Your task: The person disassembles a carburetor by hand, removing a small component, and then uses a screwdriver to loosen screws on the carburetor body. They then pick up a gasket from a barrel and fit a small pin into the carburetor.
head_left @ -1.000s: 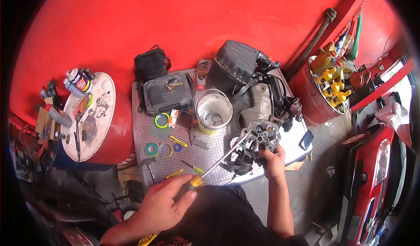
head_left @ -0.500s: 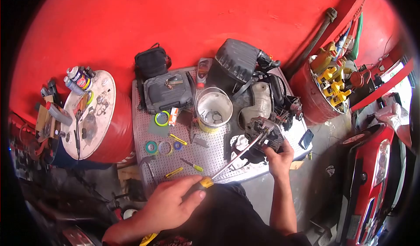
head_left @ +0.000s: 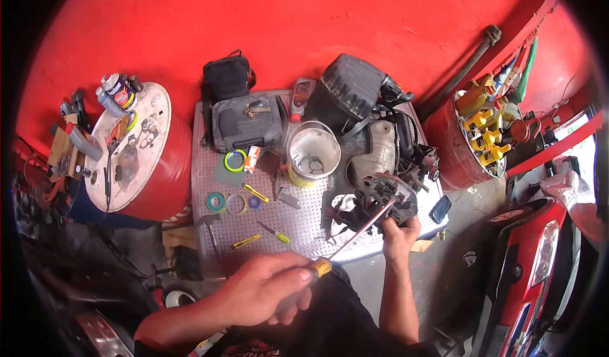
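Note:
My left hand point(head_left: 269, 286) is closed around the yellow-and-black handle of a long screwdriver point(head_left: 322, 267). The thin shaft runs up to the right, its tip against a dark metal engine part point(head_left: 375, 197). My right hand point(head_left: 401, 236) grips the lower right edge of that part, thumb on the near side; its other fingers are mostly hidden. A white rag point(head_left: 343, 204) lies partly beneath the part. Just behind it sits a grey metal heat shield point(head_left: 381, 144). I cannot make out exactly where the tip touches.
On the perforated metal table point(head_left: 304, 220) stand a white bucket point(head_left: 314, 147), a black plastic housing point(head_left: 351, 85) and a grey case point(head_left: 248, 125). Tape rolls, cutters and a hammer point(head_left: 211, 233) lie left. Drums point(head_left: 174, 160) flank the table; a phone point(head_left: 440, 210) lies at the right edge.
My left hand has curled more fully around the screwdriver handle and turned. The metal part has tilted slightly in my right hand. The whole view has shifted a little.

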`<state>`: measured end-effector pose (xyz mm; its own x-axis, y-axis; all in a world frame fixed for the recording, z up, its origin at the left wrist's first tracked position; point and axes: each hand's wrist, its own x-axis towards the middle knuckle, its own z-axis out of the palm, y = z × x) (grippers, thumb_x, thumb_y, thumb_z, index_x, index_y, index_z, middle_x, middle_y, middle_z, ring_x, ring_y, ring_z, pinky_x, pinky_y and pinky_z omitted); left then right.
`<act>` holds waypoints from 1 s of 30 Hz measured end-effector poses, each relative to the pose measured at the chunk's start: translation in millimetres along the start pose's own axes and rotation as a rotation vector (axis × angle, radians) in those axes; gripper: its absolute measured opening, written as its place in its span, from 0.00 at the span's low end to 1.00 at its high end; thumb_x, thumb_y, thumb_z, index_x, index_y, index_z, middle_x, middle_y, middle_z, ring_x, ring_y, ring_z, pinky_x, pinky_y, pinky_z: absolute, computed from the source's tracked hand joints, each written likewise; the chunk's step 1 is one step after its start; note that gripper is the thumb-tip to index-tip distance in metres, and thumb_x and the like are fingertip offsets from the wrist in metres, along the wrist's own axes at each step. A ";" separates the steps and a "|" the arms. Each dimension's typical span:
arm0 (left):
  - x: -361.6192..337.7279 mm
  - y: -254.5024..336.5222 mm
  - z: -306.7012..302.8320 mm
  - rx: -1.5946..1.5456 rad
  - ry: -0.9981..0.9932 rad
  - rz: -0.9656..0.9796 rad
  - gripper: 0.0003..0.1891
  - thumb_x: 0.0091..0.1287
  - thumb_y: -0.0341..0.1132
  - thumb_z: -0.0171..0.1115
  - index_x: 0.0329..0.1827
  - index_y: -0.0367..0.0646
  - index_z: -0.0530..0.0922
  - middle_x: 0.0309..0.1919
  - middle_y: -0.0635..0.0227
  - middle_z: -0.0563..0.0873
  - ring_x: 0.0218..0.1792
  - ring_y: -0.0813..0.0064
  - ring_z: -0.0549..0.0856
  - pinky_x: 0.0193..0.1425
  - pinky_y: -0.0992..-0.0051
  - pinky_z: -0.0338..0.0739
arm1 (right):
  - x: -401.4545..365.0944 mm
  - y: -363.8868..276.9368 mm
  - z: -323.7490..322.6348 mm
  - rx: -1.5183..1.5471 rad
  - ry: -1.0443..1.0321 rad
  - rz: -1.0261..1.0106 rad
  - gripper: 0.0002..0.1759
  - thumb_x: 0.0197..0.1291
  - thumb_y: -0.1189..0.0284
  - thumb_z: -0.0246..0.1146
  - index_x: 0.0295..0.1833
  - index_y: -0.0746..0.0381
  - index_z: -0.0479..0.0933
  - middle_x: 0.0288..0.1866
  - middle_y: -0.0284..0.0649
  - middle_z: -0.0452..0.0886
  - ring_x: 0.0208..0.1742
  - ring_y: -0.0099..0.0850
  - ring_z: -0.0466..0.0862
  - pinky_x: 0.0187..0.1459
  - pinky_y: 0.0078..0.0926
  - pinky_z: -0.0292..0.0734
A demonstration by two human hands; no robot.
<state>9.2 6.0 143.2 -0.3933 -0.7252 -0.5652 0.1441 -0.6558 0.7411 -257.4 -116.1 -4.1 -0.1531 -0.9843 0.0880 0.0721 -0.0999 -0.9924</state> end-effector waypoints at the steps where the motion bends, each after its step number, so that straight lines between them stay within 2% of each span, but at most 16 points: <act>1: 0.8 -1.0 0.3 -0.047 -0.021 -0.020 0.18 0.80 0.43 0.49 0.55 0.36 0.76 0.32 0.64 0.85 0.23 0.79 0.82 0.22 0.78 0.73 | 0.1 1.1 -0.1 0.009 0.005 0.005 0.13 0.54 0.83 0.66 0.47 0.67 0.80 0.34 0.36 0.84 0.27 0.21 0.79 0.28 0.19 0.74; 6: 6.0 -9.7 0.8 -0.219 -0.099 -0.055 0.16 0.81 0.41 0.46 0.52 0.36 0.75 0.33 0.60 0.84 0.23 0.75 0.83 0.20 0.77 0.71 | 0.8 10.3 -0.2 0.050 0.049 -0.040 0.14 0.54 0.84 0.64 0.48 0.67 0.79 0.35 0.36 0.84 0.28 0.21 0.79 0.28 0.19 0.74; 9: 7.5 -12.7 1.2 -0.255 -0.108 -0.058 0.16 0.81 0.41 0.46 0.50 0.35 0.74 0.33 0.60 0.84 0.22 0.74 0.82 0.20 0.77 0.70 | 0.7 11.9 -1.8 0.043 0.029 -0.081 0.12 0.57 0.86 0.64 0.48 0.67 0.80 0.41 0.36 0.86 0.36 0.21 0.83 0.37 0.20 0.78; 11: 7.8 -12.1 1.0 -0.248 -0.118 -0.057 0.16 0.80 0.41 0.46 0.49 0.35 0.74 0.33 0.60 0.84 0.21 0.74 0.82 0.20 0.76 0.70 | 1.5 15.4 -1.3 0.019 0.054 -0.095 0.12 0.57 0.86 0.64 0.47 0.67 0.81 0.41 0.37 0.86 0.36 0.22 0.83 0.38 0.20 0.78; 14: 9.5 -14.3 1.0 -0.239 -0.105 -0.063 0.19 0.81 0.39 0.45 0.64 0.33 0.71 0.33 0.52 0.83 0.20 0.73 0.82 0.19 0.78 0.70 | 1.8 16.9 -1.4 0.008 0.061 -0.096 0.12 0.57 0.86 0.64 0.47 0.67 0.80 0.41 0.37 0.86 0.37 0.23 0.84 0.39 0.21 0.79; 17: 10.7 -14.2 0.7 -0.213 -0.109 -0.055 0.19 0.81 0.40 0.45 0.63 0.33 0.72 0.33 0.53 0.83 0.20 0.73 0.81 0.18 0.79 0.70 | 1.7 19.7 -3.4 0.035 0.060 -0.095 0.13 0.58 0.85 0.65 0.49 0.67 0.80 0.41 0.38 0.87 0.37 0.24 0.85 0.39 0.22 0.80; 20: 9.5 -7.7 3.5 -0.175 -0.092 -0.061 0.16 0.80 0.41 0.47 0.46 0.36 0.75 0.32 0.61 0.84 0.20 0.75 0.80 0.19 0.76 0.69 | 2.8 28.3 -8.0 0.041 0.083 -0.122 0.13 0.59 0.85 0.65 0.50 0.67 0.80 0.41 0.39 0.87 0.39 0.25 0.86 0.40 0.22 0.81; 23: 9.6 -6.4 0.6 -0.228 -0.124 -0.080 0.15 0.80 0.41 0.47 0.46 0.37 0.75 0.31 0.62 0.84 0.20 0.75 0.80 0.19 0.77 0.69 | 3.9 28.7 -12.5 0.033 0.076 -0.162 0.14 0.59 0.86 0.65 0.51 0.67 0.80 0.43 0.39 0.87 0.40 0.25 0.86 0.41 0.23 0.81; 26: 11.7 -4.0 5.9 -0.314 -0.127 -0.131 0.16 0.80 0.42 0.48 0.47 0.37 0.76 0.30 0.63 0.84 0.19 0.76 0.80 0.18 0.77 0.68 | 5.2 24.3 -12.2 0.003 0.074 -0.206 0.15 0.59 0.88 0.64 0.51 0.66 0.80 0.45 0.38 0.87 0.41 0.25 0.85 0.43 0.23 0.81; 29: 17.0 -9.4 8.2 -0.189 -0.112 -0.071 0.18 0.81 0.42 0.48 0.60 0.34 0.74 0.31 0.58 0.83 0.19 0.75 0.79 0.19 0.77 0.69 | 7.8 24.1 -13.7 0.010 0.088 -0.229 0.16 0.58 0.88 0.65 0.52 0.66 0.80 0.45 0.38 0.86 0.40 0.23 0.85 0.42 0.22 0.80; 30: 17.3 -7.9 9.1 -0.187 -0.105 -0.076 0.18 0.81 0.42 0.49 0.59 0.34 0.75 0.30 0.58 0.83 0.19 0.76 0.78 0.19 0.77 0.69 | 7.8 25.0 -16.0 0.019 0.094 -0.232 0.16 0.58 0.87 0.65 0.52 0.66 0.80 0.45 0.37 0.87 0.40 0.23 0.84 0.41 0.21 0.80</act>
<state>-7.0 0.5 130.9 -0.5005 -0.6530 -0.5684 0.2726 -0.7421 0.6124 -272.6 -124.0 -29.5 -0.2582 -0.9171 0.3036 0.0428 -0.3248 -0.9448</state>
